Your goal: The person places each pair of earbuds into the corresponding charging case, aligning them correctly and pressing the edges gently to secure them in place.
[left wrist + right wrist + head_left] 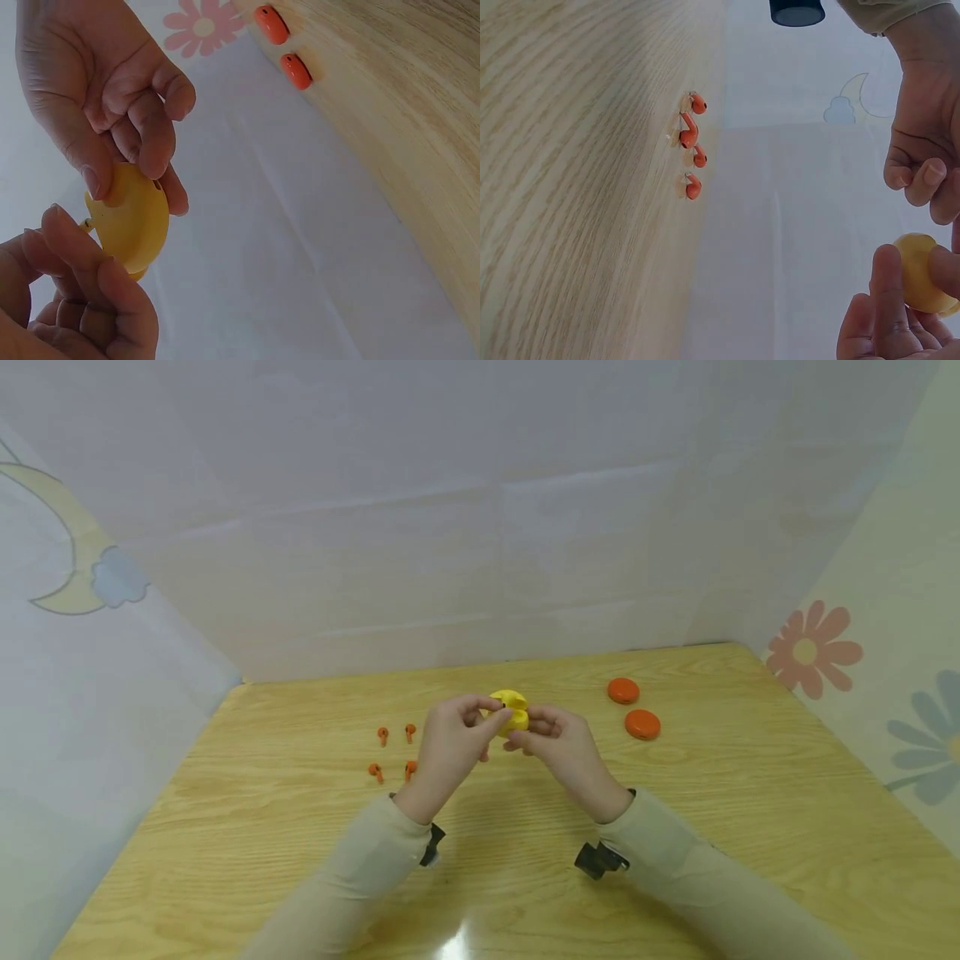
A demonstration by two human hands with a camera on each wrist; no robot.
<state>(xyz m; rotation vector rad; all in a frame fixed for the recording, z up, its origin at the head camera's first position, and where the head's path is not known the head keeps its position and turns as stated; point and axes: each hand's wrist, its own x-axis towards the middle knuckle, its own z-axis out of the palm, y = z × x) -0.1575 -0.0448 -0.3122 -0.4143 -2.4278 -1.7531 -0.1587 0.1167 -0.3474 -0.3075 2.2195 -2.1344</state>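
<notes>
My right hand (564,747) holds an opened yellow earbud case (516,722) by its right side, over the middle of the table. In the left wrist view the right thumb lies on the case's rounded outside, with fingers behind it. My left hand (452,737) is at the case's left side, thumb and forefinger pinching a small yellow earbud (88,224) right at the opening. Its dark tip shows between the fingertips; the rest of the earbud is mostly hidden by them. In the head view the lid (510,697) stands raised at the back.
Several orange earbuds (382,735) lie spread on the wooden table (300,860) left of the hands. Two round orange cases (623,691), both shut, sit at the back right. Pale cloth walls (480,568) surround the table at the back and sides.
</notes>
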